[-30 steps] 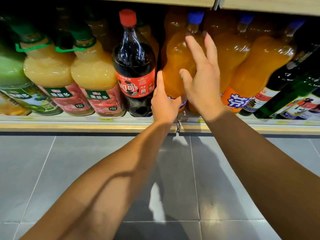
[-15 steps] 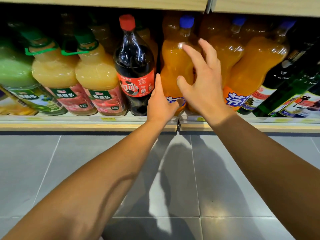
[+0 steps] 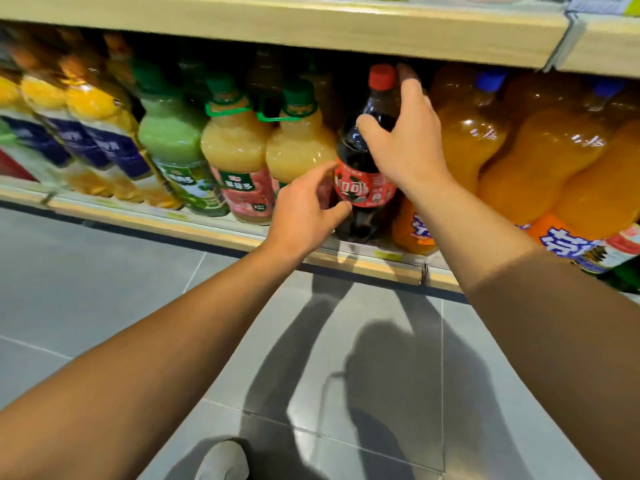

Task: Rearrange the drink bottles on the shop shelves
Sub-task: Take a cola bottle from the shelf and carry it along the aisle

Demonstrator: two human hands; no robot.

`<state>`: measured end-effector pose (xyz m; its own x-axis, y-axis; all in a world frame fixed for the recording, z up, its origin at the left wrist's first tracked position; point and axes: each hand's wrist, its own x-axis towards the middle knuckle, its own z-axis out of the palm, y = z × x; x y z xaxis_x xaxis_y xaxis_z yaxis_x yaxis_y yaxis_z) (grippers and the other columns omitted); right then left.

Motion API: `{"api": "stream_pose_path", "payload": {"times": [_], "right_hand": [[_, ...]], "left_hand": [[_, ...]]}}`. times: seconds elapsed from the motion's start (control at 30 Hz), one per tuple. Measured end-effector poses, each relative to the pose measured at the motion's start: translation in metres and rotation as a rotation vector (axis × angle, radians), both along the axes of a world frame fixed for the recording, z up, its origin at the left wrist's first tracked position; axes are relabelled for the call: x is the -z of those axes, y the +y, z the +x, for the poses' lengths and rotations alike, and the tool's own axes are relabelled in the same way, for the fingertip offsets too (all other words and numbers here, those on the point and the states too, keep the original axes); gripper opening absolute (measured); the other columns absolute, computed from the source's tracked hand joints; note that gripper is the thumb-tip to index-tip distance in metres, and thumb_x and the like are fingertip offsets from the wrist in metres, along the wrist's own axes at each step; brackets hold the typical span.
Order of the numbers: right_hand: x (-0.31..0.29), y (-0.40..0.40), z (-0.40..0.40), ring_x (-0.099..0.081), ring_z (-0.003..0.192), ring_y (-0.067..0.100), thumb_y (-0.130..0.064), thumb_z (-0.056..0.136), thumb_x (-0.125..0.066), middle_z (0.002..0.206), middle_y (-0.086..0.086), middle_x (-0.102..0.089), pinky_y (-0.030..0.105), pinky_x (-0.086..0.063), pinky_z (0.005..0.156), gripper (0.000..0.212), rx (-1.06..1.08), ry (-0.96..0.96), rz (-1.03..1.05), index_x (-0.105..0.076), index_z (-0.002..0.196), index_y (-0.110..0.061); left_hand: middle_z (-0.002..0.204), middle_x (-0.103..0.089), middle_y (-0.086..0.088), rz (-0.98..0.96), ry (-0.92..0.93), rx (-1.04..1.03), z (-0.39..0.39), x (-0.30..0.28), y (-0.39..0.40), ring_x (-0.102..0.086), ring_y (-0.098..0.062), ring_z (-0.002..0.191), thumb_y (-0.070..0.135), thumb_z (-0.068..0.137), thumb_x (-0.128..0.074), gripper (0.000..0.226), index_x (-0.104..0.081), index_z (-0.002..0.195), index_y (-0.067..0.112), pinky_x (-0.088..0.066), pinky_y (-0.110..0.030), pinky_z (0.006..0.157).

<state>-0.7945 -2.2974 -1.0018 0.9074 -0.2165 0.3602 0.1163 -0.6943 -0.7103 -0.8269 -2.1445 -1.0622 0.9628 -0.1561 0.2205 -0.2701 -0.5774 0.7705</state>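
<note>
A wooden shelf [image 3: 221,233] above grey floor tiles [image 3: 104,278] carries the cola bottle [image 3: 363,188]. The right hand [image 3: 408,140] grips its neck; the left hand [image 3: 304,213], fingers loosely spread, touches its label.

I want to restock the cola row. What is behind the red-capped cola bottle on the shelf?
Behind the cola bottle only dark shelf depth shows. The right hand grips its neck and covers that spot, so whether another bottle stands behind cannot be seen.
</note>
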Motion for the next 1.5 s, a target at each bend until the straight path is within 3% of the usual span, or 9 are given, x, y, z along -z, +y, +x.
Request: {"api": "stream_pose_path", "payload": {"times": [0.17,0.3,0.53,0.8,0.97,1.1,1.2,1.37,1.5], "right_hand": [[-0.005,0.005,0.01,-0.057,0.093,0.022,-0.032,0.091,-0.06,0.098,0.004,-0.064,0.035,-0.041,0.083,0.034,0.004,-0.105,0.092,-0.057,0.112,-0.006],[-0.003,0.006,-0.022,-0.055,0.087,0.004,-0.022,0.087,-0.06,0.098,-0.014,-0.059,0.02,-0.042,0.081,0.027,-0.034,-0.237,0.131,-0.06,0.114,-0.015],[0.002,-0.001,-0.067,-0.056,0.094,-0.006,-0.011,0.084,-0.064,0.1,-0.023,-0.057,0.012,-0.044,0.082,0.031,-0.1,-0.254,0.187,-0.062,0.115,-0.015],[-0.04,0.019,-0.094,-0.061,0.097,0.001,-0.019,0.083,-0.065,0.103,-0.018,-0.063,0.03,-0.051,0.088,0.031,-0.158,-0.37,0.192,-0.065,0.114,-0.017],[-0.001,0.027,-0.112,-0.064,0.097,0.005,-0.019,0.082,-0.065,0.097,-0.019,-0.066,0.04,-0.051,0.093,0.027,-0.057,-0.174,0.358,-0.066,0.108,-0.026],[0.062,0.023,-0.126,-0.066,0.096,0.007,-0.018,0.085,-0.067,0.098,-0.008,-0.07,0.038,-0.054,0.09,0.024,-0.051,0.09,0.454,-0.063,0.106,-0.03],[0.094,0.018,-0.13,-0.068,0.092,0.012,-0.025,0.082,-0.064,0.093,-0.005,-0.071,0.044,-0.055,0.089,0.021,-0.016,0.138,0.487,-0.061,0.101,-0.033],[0.103,-0.001,-0.11,-0.067,0.094,0.01,-0.02,0.086,-0.064,0.094,-0.009,-0.069,0.039,-0.053,0.094,0.021,0.035,0.113,0.524,-0.062,0.106,-0.027],[0.108,-0.011,-0.09,-0.064,0.094,0.007,-0.013,0.094,-0.059,0.095,-0.013,-0.064,0.032,-0.052,0.094,0.025,0.104,0.136,0.557,-0.063,0.118,-0.015]], "left_hand": [[0.139,-0.058,0.002,0.036,-0.098,0.023,0.004,-0.009,0.002,-0.054,-0.007,0.119,0.025,0.08,-0.081,0.084,-0.038,0.152,0.025,-0.043,-0.02,0.099],[0.157,-0.039,0.002,0.033,-0.116,0.146,0.014,-0.008,-0.012,-0.038,-0.013,0.141,0.033,0.069,-0.088,0.11,-0.022,0.158,0.026,-0.036,-0.028,0.114],[0.147,-0.049,0.002,-0.102,-0.147,0.142,0.008,0.006,-0.034,-0.05,-0.014,0.131,0.037,0.061,-0.091,0.108,-0.033,0.152,0.025,-0.048,-0.038,0.104],[0.136,-0.059,0.01,-0.189,-0.175,0.07,-0.041,-0.038,-0.013,-0.055,-0.006,0.126,0.039,0.055,-0.089,0.11,-0.034,0.15,0.032,-0.05,-0.036,0.101],[0.125,-0.062,0.019,0.006,0.007,0.165,-0.071,-0.019,0.011,-0.057,0.0,0.116,0.038,0.052,-0.093,0.111,-0.036,0.147,0.037,-0.048,-0.027,0.101],[0.128,-0.064,0.012,0.147,0.206,0.221,-0.084,0.037,0.016,-0.059,-0.011,0.12,0.046,0.048,-0.091,0.118,-0.03,0.149,0.042,-0.05,-0.034,0.1],[0.131,-0.064,0.009,0.183,0.292,0.222,-0.087,0.066,0.011,-0.058,-0.018,0.123,0.054,0.045,-0.086,0.121,-0.025,0.149,0.046,-0.05,-0.04,0.1],[0.146,-0.052,0.007,0.053,0.289,0.17,-0.083,0.083,-0.008,-0.049,-0.013,0.132,0.046,0.058,-0.09,0.122,-0.017,0.156,0.039,-0.042,-0.029,0.108],[0.144,-0.05,0.009,-0.021,0.351,0.092,-0.103,0.123,-0.013,-0.05,-0.014,0.132,0.045,0.05,-0.092,0.127,-0.016,0.152,0.043,-0.047,-0.045,0.105]]}}
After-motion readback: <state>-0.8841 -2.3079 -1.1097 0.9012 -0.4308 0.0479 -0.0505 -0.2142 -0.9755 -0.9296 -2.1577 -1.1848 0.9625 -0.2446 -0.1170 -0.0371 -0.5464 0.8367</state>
